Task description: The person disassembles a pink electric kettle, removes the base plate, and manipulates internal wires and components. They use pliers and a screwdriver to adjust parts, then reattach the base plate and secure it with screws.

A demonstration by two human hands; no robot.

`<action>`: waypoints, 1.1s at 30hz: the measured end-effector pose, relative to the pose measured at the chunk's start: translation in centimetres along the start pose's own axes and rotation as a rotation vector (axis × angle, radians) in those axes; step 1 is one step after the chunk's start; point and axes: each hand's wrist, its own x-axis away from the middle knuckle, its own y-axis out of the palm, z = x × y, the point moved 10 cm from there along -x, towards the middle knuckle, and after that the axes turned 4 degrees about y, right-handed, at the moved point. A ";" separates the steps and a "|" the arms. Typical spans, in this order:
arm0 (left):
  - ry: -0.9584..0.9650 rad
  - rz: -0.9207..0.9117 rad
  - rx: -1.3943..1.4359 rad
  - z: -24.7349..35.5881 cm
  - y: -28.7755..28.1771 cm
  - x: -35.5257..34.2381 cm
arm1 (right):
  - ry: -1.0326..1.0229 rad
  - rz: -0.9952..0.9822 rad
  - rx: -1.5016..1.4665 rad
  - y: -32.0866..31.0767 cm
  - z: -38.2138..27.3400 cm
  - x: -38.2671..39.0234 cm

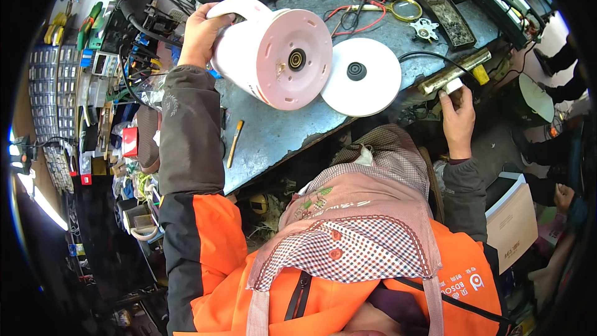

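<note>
My left hand (pixel 200 36) is closed round the handle of a pale pink-white electric kettle (pixel 239 65), near the back left of the bench. The kettle is tipped over, so its round pink underside with a dark ring connector faces me. Beside it on the bench lies a white round kettle base (pixel 380 90) with a dark connector knob in the middle. A dark cord leads right from the base. At the bench's right edge my right hand (pixel 459 123) pinches a small white block (pixel 452 86), against a worn metal bar (pixel 463 67). Whether they are joined is hard to see.
A small brush (pixel 235 143) lies on the bench's left part. Behind the base are red and black leads (pixel 367 22), a brass-coloured ring (pixel 406 10), a star-shaped metal part (pixel 425 29) and a grimy metal tray (pixel 449 18). Drawers (pixel 46 90) line the left; another person's hand (pixel 564 198) shows right.
</note>
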 end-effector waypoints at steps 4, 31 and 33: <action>-0.019 0.028 -0.049 -0.2 -0.2 -0.3 | -0.016 0.009 0.046 -0.2 -0.8 -0.1; 0.330 -0.019 -0.182 10.3 18.5 20.3 | -0.215 0.080 0.433 -1.7 -3.5 -1.0; 0.043 -0.080 0.281 7.6 19.5 18.7 | -0.211 0.066 0.390 -1.7 -3.2 -1.1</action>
